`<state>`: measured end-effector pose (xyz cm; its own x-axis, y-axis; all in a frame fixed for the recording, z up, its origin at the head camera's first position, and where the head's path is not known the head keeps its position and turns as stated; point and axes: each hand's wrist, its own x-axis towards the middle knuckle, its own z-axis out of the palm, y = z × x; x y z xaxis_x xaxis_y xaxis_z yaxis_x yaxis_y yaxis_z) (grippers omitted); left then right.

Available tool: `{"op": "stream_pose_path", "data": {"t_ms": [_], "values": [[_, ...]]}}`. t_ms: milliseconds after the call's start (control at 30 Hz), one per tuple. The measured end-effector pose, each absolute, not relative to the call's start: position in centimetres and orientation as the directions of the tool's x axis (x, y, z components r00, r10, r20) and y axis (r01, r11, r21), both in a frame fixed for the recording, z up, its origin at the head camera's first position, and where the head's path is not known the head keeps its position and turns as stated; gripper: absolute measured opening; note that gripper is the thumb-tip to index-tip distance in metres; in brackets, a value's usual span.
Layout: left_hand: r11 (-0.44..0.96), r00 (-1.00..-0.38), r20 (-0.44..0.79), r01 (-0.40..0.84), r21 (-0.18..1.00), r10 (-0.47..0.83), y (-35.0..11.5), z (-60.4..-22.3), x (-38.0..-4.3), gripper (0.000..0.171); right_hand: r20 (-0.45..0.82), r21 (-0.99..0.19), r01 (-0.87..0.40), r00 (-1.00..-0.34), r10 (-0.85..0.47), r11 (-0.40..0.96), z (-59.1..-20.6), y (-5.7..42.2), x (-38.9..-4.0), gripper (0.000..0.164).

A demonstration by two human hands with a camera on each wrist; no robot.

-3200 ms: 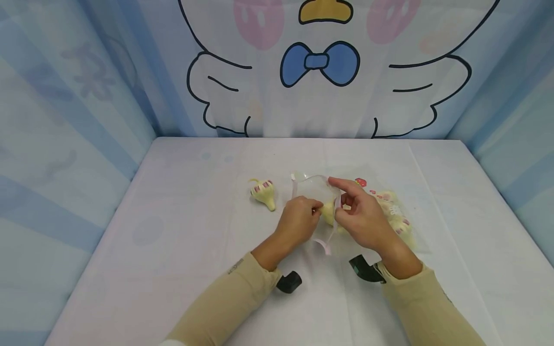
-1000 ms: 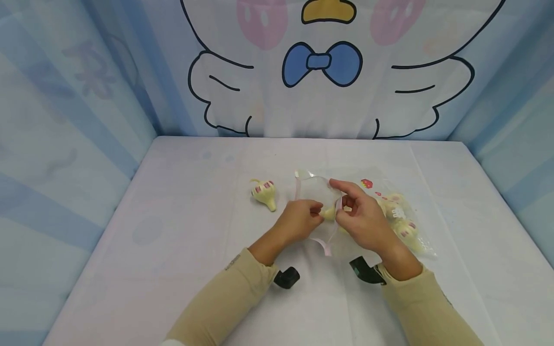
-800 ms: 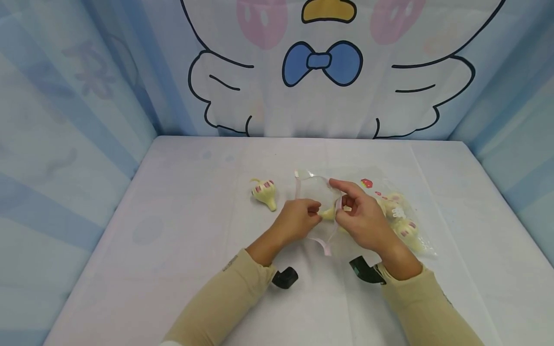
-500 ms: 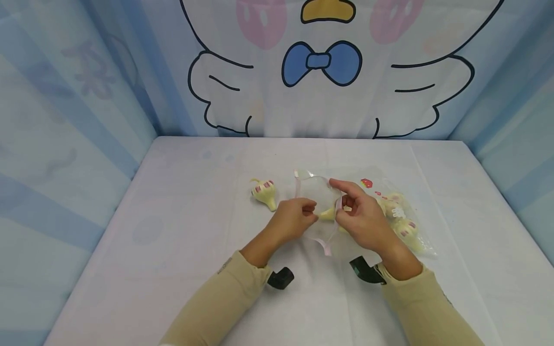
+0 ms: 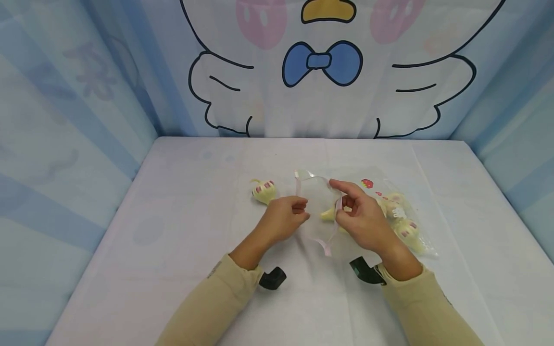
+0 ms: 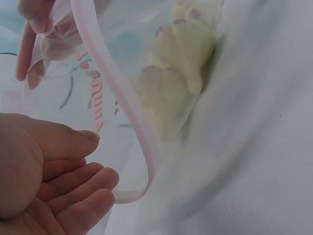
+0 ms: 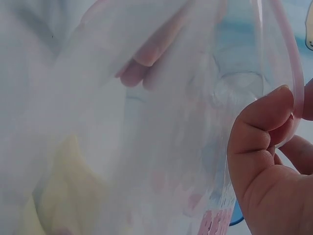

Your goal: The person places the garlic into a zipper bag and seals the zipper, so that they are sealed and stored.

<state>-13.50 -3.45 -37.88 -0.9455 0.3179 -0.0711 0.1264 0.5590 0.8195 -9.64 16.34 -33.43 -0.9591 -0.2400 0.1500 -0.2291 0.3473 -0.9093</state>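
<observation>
A clear zip bag [image 5: 421,216] with a pink rim [image 6: 128,105] lies with its mouth spread toward the left. My right hand [image 5: 365,218] pinches the pink rim between thumb and fingers in the right wrist view. Inside the bag are several pale yellow garlic-shaped toys [image 6: 181,54] with purple marks; one toy [image 5: 327,214] lies just inside the mouth. My left hand [image 5: 281,220] is at the mouth's left side, fingers loosely bent and holding nothing. Partly hidden behind it, another garlic-shaped toy [image 5: 264,191] rests on the table.
A pale cloth covers the table [image 5: 173,230]. Behind it hangs a curtain [image 5: 318,105] with a cartoon print, and blue curtains [image 5: 65,168] flank both sides. Black wrist cameras [image 5: 272,278] stick out from the beige sleeves.
My left hand has let go of the toy inside the bag's mouth and drawn back left, now partly covering the loose toy. The right hand keeps its pinch on the rim.
</observation>
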Motion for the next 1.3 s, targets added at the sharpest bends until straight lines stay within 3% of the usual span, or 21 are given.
{"op": "stream_pose_path", "data": {"t_ms": [733,1300], "values": [[0.587,-0.982,0.059,0.156,0.794,0.182,-6.4,-38.4,-12.9,0.034,0.145,-0.910,-0.225,-0.960,-0.241,0.349,-33.4,16.3,-9.5,0.054],[0.571,-0.998,0.026,-0.011,0.821,-0.057,-8.6,-38.6,-13.4,0.039,0.179,-0.895,-0.262,-0.952,-0.248,0.360,-33.6,16.5,-9.8,0.053]]}}
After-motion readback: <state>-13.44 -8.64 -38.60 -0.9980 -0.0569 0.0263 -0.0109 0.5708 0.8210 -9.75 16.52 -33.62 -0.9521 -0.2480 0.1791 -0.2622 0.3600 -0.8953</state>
